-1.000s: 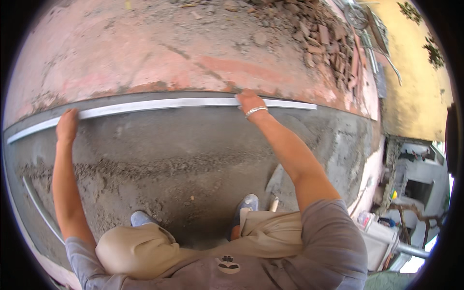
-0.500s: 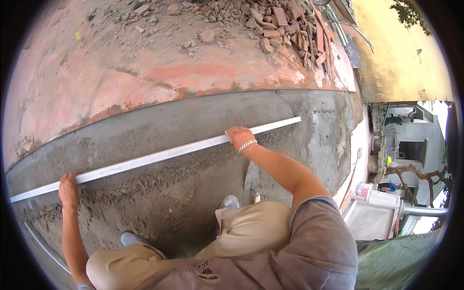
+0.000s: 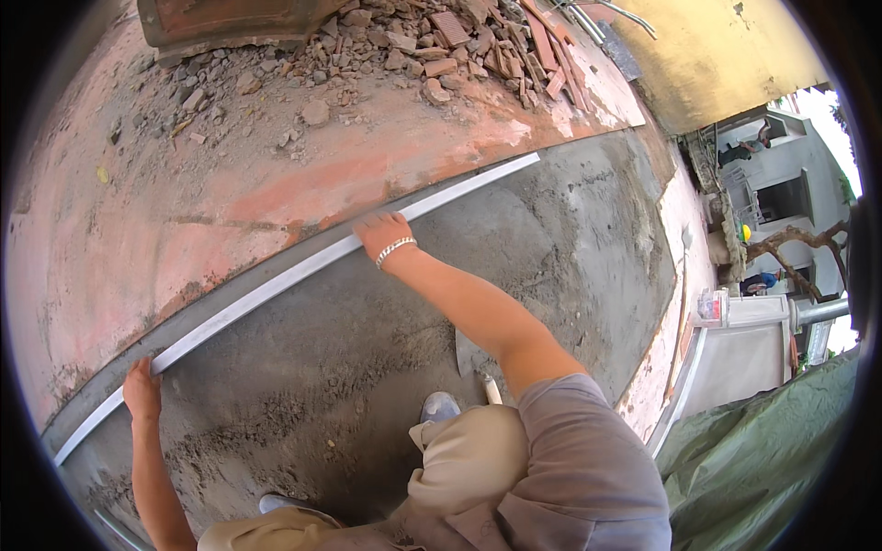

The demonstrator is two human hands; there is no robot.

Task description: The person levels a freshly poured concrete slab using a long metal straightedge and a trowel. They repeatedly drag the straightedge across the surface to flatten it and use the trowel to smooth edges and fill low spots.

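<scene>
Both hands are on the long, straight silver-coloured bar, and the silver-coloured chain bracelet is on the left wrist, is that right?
Not quite: the silver-coloured chain bracelet is on the wrist of the right hand, not the left, as the head view shows. The left hand and right hand are indeed both on the long, straight silver-coloured bar.

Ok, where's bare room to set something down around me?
The pink ground between the rubble and the long bar has a bare stretch at left. Grey cement lies open between the bar's right end and the trowel, though it may be soft. It's crowded at the rubble and around the trowel and right shoe.
</scene>
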